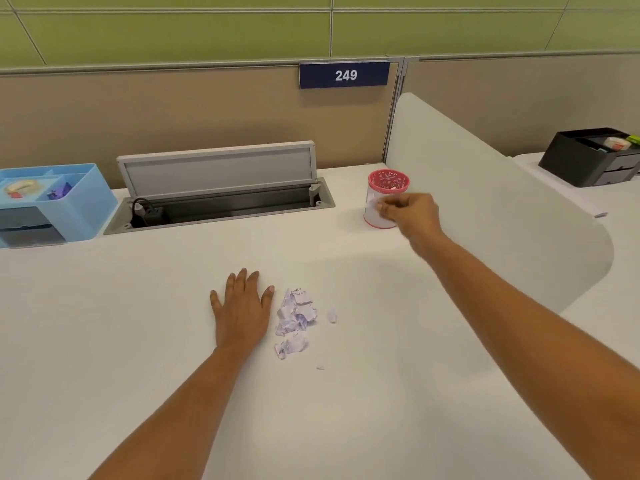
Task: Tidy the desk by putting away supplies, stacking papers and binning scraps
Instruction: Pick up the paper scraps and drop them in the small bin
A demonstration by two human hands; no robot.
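A red-rimmed cup [388, 184] with white walls stands upright at the back of the tabletop [138, 323]. The right hand [410, 212] is at the cup's front wall. Its fingers [386, 207] are bunched together and seem to pinch a small pale scrap [373, 204], though the hand is blurred. Something pale also lies inside the cup.

Nearer the person than the cup and to its left, a heap of crumpled paper scraps [294, 315] lies on the tabletop with a few loose bits around it. The left hand [242, 311] lies flat just left of that heap, palm down, fingers straight and slightly spread.

Left of the cup a cable hatch [221, 169] stands open, and beyond that is a blue organiser [83, 202]. A black organiser [585, 161] stands right of the cup, behind a white divider [485, 188].
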